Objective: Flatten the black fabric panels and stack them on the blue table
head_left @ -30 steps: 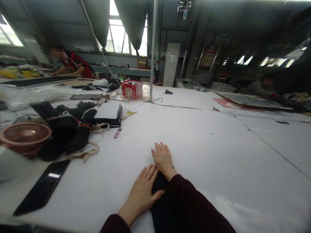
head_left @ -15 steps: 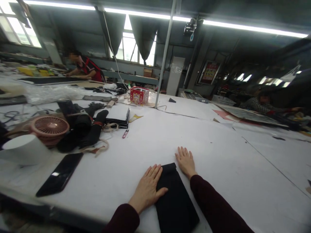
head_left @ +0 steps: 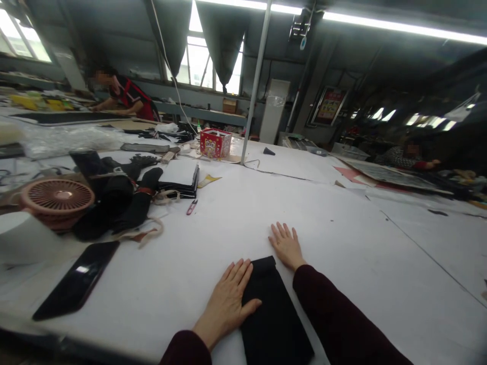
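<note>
A long folded piece of black fabric (head_left: 272, 314) lies flat on the white tabletop (head_left: 182, 284), running out of view at the bottom. My left hand (head_left: 230, 296) rests on its left edge, fingers stretched forward and thumb out across the cloth. Just beyond the fabric's far right corner, my right hand (head_left: 286, 246) lies flat on the table with its fingers spread, holding nothing. The far end of the cloth shows a short folded or layered strip.
Left of me are a black phone (head_left: 78, 279), a pink fan (head_left: 57, 200), dark gloves (head_left: 133, 203), a stack of cut pieces (head_left: 178, 177) and small thread snips (head_left: 192, 207). Farther off stand a red box (head_left: 215, 143) and a metal pole (head_left: 256, 81). A co-worker (head_left: 131, 99) leans over the table.
The camera view has shifted slightly. My right hand has slid a little forward and left along the table; my left hand stays on the black fabric, which lies much the same.
</note>
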`<action>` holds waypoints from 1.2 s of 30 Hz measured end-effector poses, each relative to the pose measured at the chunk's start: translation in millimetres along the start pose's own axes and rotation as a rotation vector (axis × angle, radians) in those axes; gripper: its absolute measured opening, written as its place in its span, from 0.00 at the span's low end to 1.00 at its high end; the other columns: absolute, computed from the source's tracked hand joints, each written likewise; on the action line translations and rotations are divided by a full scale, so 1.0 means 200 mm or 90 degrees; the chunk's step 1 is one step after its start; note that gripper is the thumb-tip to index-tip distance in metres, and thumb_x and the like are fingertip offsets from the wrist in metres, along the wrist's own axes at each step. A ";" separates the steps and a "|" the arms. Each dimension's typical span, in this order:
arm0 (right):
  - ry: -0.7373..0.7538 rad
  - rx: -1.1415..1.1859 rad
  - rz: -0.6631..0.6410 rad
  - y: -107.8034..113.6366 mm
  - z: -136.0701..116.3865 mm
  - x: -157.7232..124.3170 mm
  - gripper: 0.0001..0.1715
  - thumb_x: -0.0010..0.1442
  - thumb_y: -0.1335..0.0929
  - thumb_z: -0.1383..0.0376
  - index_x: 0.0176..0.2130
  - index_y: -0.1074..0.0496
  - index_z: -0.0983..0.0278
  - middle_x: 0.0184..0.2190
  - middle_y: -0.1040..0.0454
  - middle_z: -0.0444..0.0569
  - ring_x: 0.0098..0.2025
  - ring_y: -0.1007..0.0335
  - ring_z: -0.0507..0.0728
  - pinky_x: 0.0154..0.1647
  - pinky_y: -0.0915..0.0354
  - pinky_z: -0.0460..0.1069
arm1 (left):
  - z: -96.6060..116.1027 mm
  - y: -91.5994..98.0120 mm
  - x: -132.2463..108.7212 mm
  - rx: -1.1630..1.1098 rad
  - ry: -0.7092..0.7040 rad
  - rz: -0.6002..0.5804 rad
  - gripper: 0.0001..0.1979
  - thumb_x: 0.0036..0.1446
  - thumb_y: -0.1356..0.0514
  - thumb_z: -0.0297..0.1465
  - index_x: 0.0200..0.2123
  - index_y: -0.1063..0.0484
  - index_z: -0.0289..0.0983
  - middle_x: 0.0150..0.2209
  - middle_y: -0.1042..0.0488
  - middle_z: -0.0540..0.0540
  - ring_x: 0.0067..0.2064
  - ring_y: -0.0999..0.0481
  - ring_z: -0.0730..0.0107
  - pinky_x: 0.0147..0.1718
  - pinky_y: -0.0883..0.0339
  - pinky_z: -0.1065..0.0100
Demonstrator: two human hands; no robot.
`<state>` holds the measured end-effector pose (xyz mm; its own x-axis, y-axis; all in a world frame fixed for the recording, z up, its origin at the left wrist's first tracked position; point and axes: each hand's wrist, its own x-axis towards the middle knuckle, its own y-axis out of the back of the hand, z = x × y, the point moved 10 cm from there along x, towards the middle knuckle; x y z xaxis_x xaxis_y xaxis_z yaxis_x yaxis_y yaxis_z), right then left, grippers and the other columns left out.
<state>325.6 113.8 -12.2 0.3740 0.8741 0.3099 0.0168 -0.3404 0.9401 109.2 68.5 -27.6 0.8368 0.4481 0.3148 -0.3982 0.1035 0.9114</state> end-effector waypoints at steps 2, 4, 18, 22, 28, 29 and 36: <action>-0.058 0.006 0.021 0.05 0.08 0.05 0.33 0.68 0.52 0.55 0.66 0.49 0.65 0.65 0.46 0.56 0.67 0.56 0.62 0.63 0.57 0.64 | 0.00 0.00 0.00 0.002 -0.003 0.002 0.39 0.60 0.53 0.53 0.67 0.59 0.41 0.68 0.53 0.46 0.67 0.51 0.58 0.63 0.52 0.54; -0.085 0.015 0.037 0.06 0.08 0.08 0.33 0.69 0.56 0.56 0.67 0.57 0.66 0.66 0.50 0.56 0.67 0.57 0.61 0.62 0.54 0.62 | 0.00 -0.01 0.00 0.005 -0.004 0.004 0.39 0.60 0.53 0.53 0.67 0.60 0.41 0.68 0.54 0.46 0.67 0.51 0.58 0.63 0.52 0.54; 0.128 0.025 -0.003 0.04 -0.30 -0.10 0.29 0.69 0.49 0.55 0.65 0.49 0.57 0.67 0.50 0.45 0.68 0.62 0.57 0.67 0.63 0.58 | 0.02 -0.03 0.01 0.023 -0.002 -0.029 0.39 0.60 0.52 0.53 0.67 0.58 0.41 0.68 0.53 0.45 0.67 0.51 0.57 0.63 0.52 0.54; 0.124 0.041 -0.050 -0.09 -0.29 -0.16 0.28 0.69 0.48 0.55 0.64 0.45 0.58 0.64 0.44 0.46 0.67 0.56 0.59 0.66 0.60 0.59 | 0.01 0.04 0.07 0.003 0.016 -0.075 0.34 0.61 0.53 0.52 0.64 0.48 0.39 0.65 0.43 0.43 0.65 0.44 0.59 0.63 0.52 0.53; 0.143 0.054 -0.049 -0.12 -0.28 -0.17 0.28 0.68 0.47 0.59 0.65 0.49 0.60 0.65 0.45 0.48 0.68 0.59 0.59 0.66 0.63 0.60 | 0.06 0.33 0.47 -0.045 0.144 0.133 0.24 0.67 0.58 0.40 0.61 0.41 0.39 0.61 0.36 0.44 0.64 0.42 0.60 0.65 0.65 0.49; 0.150 0.054 -0.051 -0.13 -0.28 -0.17 0.29 0.68 0.47 0.60 0.66 0.49 0.61 0.65 0.45 0.48 0.68 0.59 0.59 0.67 0.62 0.60 | 0.08 0.32 0.54 -0.084 0.162 0.170 0.25 0.66 0.58 0.40 0.62 0.43 0.39 0.62 0.38 0.44 0.65 0.44 0.60 0.65 0.63 0.49; 0.163 0.043 -0.053 -0.21 -0.24 -0.16 0.30 0.66 0.45 0.64 0.66 0.50 0.61 0.65 0.46 0.48 0.68 0.58 0.59 0.67 0.59 0.60 | 0.02 -0.05 0.55 -0.325 0.363 0.353 0.25 0.66 0.58 0.40 0.60 0.41 0.34 0.60 0.37 0.37 0.63 0.42 0.58 0.63 0.53 0.49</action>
<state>267.7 116.6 -54.9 0.1230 0.9562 0.2656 0.1023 -0.2784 0.9550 207.4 112.4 -1.5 0.2227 0.9027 0.3681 -0.9134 0.0612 0.4025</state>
